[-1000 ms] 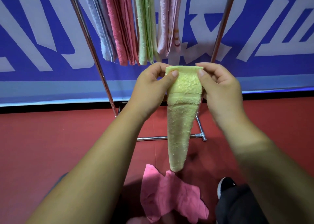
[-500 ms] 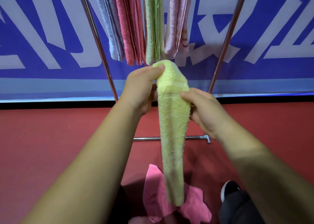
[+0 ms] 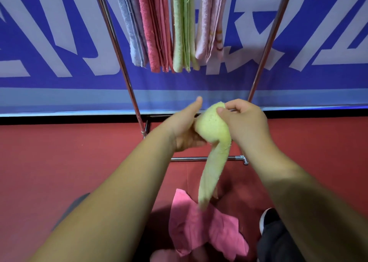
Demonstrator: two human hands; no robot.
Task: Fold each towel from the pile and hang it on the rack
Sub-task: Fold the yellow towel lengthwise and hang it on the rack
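Hands have dropped since the earlier frames: half a second ago the yellow towel (image 3: 216, 140) was held up just under the hanging towels, and now the grip sits well below them, level with the base of the blue banner (image 3: 59, 42). The left hand (image 3: 184, 130) cups the towel's bunched top from the left, thumb raised free. The right hand (image 3: 246, 120) pinches the same rounded top from the right, thumb pressed into the cloth. Below the grip the towel trails down in one narrow strip, its tip blurred over the pink towel (image 3: 201, 228) lying on the red floor (image 3: 59, 162).

Counted: one yellow towel in hand, one pink towel on the floor beneath the grip, and four bundles hanging on the rack (image 3: 119, 48) above it: blue (image 3: 133, 33), deep pink (image 3: 153, 33), green (image 3: 183, 33), pale pink (image 3: 211, 23). One dark shoe (image 3: 267, 218) shows lower right of the grip.
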